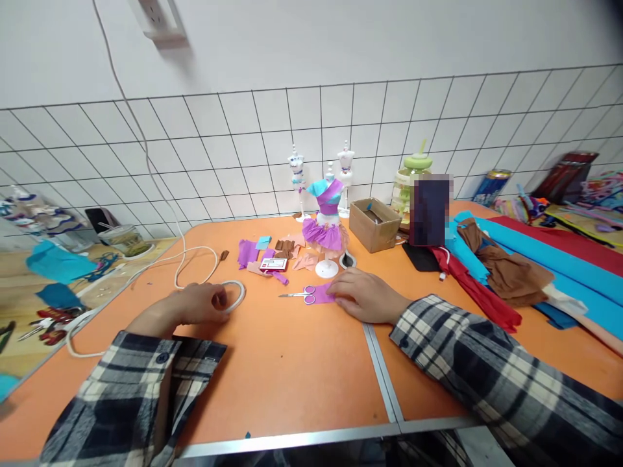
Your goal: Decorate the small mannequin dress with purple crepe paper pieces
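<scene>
Purple paper scrap [323, 294] lies under the flat, open right hand [363, 295]; the left hand [197, 303] pinches a tape ring [235, 295].

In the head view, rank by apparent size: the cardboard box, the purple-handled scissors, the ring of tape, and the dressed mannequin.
1. Dressed mannequin
2. Cardboard box
3. Ring of tape and scissors: these look alike in extent, and the left hand covers part of the ring, so no ranking.
</scene>
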Demonstrator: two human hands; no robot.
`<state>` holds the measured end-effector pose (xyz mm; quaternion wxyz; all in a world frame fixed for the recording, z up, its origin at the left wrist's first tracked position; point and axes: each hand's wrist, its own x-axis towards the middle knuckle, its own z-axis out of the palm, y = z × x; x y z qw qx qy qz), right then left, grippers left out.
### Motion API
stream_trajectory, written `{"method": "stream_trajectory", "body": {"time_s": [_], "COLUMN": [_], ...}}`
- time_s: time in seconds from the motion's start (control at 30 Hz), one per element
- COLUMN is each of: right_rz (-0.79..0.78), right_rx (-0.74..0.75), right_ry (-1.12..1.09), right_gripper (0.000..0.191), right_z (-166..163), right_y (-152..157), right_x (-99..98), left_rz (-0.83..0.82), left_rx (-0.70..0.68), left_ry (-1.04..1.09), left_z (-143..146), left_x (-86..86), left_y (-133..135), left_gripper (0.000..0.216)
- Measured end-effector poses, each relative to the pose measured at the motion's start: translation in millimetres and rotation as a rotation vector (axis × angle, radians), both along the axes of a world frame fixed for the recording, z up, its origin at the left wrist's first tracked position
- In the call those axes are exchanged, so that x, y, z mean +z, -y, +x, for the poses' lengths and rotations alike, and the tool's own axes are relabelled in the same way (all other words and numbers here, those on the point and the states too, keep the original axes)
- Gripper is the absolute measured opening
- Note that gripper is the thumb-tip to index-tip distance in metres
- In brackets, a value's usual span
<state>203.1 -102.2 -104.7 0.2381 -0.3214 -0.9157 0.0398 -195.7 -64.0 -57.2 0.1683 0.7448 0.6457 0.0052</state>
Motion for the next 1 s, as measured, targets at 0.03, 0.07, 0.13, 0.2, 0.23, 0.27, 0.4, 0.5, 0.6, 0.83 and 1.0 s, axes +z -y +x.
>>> {"method": "stream_trajectory", "body": {"time_s": [0.03,0.07,0.13,0.2,0.23,0.27,0.4,0.5,0.6,0.83,1.0], "right_rz": [0.002,0.007,0.028,0.041,0.037,0.023,-0.097,-0.117,-0.082,-0.031,0.11], "right_rx": [-0.008,-0.016,-0.039,-0.067,-0.084,-0.091,-0.094,-0.095,-0.147,-0.183,-0.209], "right_ry": [0.004,0.007,0.0,-0.049,-0.1,-0.174,-0.405,-0.442,-0.498,-0.447,-0.297], "right_gripper": [0.023,0.023,0.024,0.024,0.025,0.026,0.035,0.031,0.024,0.007,0.013], "right_z": [0.2,0.0,-2.9,-10.0,-15.0,-20.6,-39.3,-41.2,-36.2,-32.2,-33.3], "right_y": [-0.6,-0.7,0.6,4.6,7.6,11.1,25.9,30.7,26.7,15.5,19.0], "right_x": [-0.6,-0.7,0.2,2.6,3.9,5.3,8.1,7.1,5.5,5.9,2.8], "left_rz": [-0.087,-0.138,-0.228,-0.409,-0.476,-0.524,-0.517,-0.383,-0.368,-0.277,-0.19], "left_rx": [-0.026,-0.062,-0.151,-0.258,-0.282,-0.296,-0.355,-0.392,-0.428,-0.391,-0.32], "left_ry": [0.002,0.026,0.135,0.456,0.566,0.645,0.876,1.1,1.183,1.031,1.001], "left_z": [6.9,15.1,33.1,51.8,61.6,71.9,115.1,138.2,145.1,140.5,143.5], "left_x": [3.0,7.3,17.8,26.0,27.5,26.4,0.3,-23.1,-32.3,-31.9,-33.1], "left_y": [1.7,4.1,11.8,22.4,27.9,33.0,43.9,44.4,44.7,49.2,52.5], "left_gripper": [0.023,0.022,0.025,0.026,0.026,0.027,0.031,0.035,0.042,0.036,0.039]}}
